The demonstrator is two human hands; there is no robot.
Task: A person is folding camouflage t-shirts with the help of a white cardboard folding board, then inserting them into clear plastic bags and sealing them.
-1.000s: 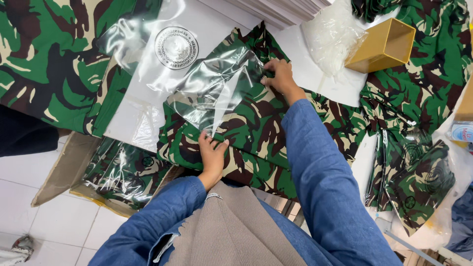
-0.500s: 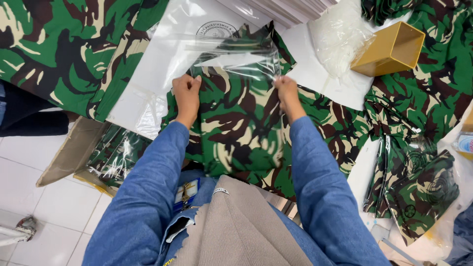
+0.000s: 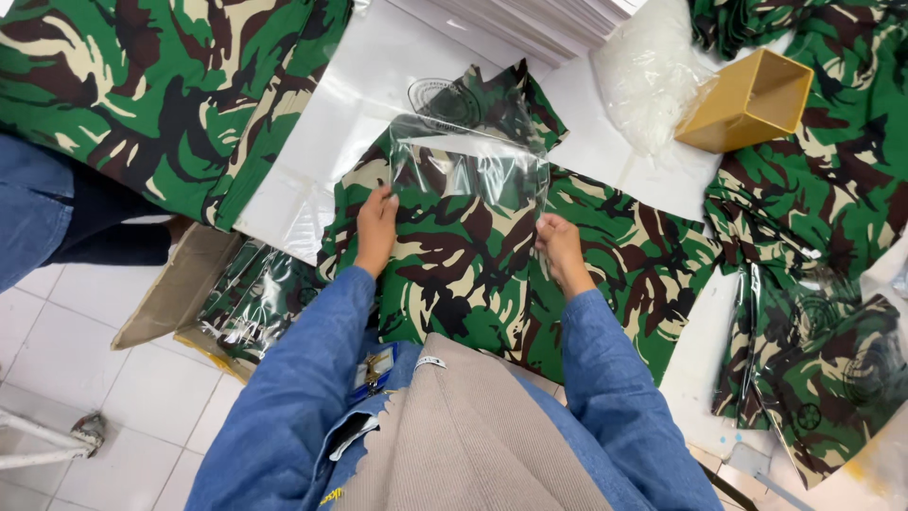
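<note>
Bagging step: left hand (image 3: pixel 376 227) and right hand (image 3: pixel 560 248) grip clear bag (image 3: pixel 470 166) sides over camouflage cloth (image 3: pixel 473 274); next likely needs opening held wide.

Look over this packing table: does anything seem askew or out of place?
The yellow box lies tipped on its side beside a loose heap of clear bags. Otherwise nothing stands out: both hands hold a clear bag over camouflage cloth.

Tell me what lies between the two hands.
In the head view, the camouflage cloth inside a clear plastic bag spans from left hand to right hand; both hands grip the bag's sides.
</note>
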